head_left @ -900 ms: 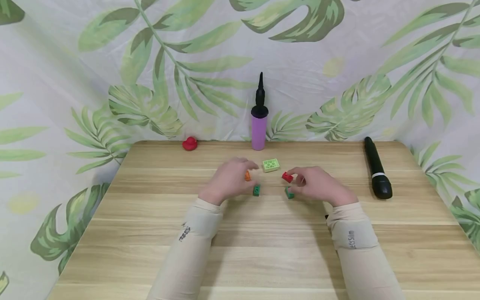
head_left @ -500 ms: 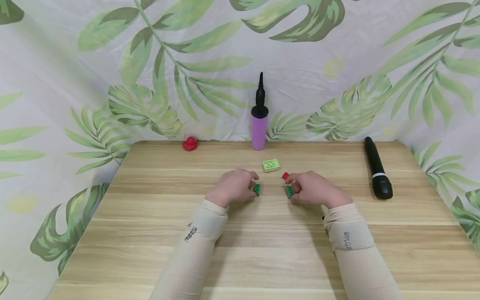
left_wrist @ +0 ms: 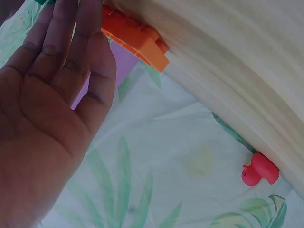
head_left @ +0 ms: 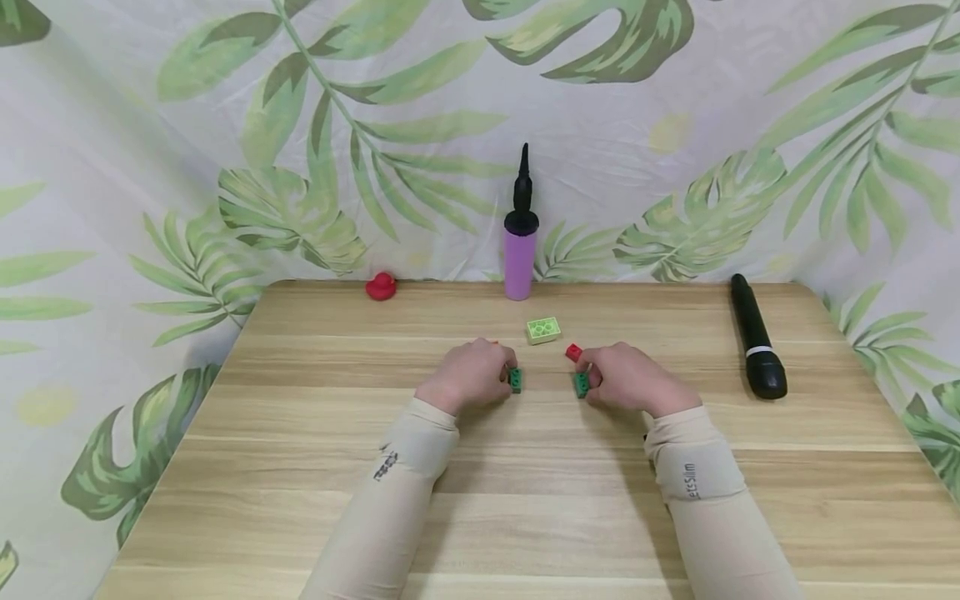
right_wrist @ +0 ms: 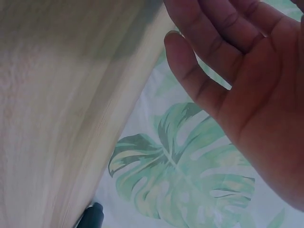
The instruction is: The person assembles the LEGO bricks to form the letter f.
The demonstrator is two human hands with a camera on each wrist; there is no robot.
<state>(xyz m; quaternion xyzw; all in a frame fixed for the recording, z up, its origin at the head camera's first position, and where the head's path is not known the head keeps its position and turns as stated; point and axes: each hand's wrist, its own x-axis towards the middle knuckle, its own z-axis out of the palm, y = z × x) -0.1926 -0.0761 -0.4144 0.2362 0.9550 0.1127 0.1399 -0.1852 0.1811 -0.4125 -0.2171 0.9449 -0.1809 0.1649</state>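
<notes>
Indoor tabletop set-up, wood-grain table [head_left: 240, 467], leaf-print cloth [head_left: 600, 150] behind and beside it, room type unclear

free gap between hands [head_left: 470, 375] [head_left: 630, 379], lime brick [head_left: 543, 331] beyond, purple pump [head_left: 519, 258] behind

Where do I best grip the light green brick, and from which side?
I'd pinch the light green brick mid-length across its two long sides, coming down from above. It lies flat with those sides facing roughly front and back, and nothing covers it. The red brick sits near its front right corner, so avoid that end.
</notes>
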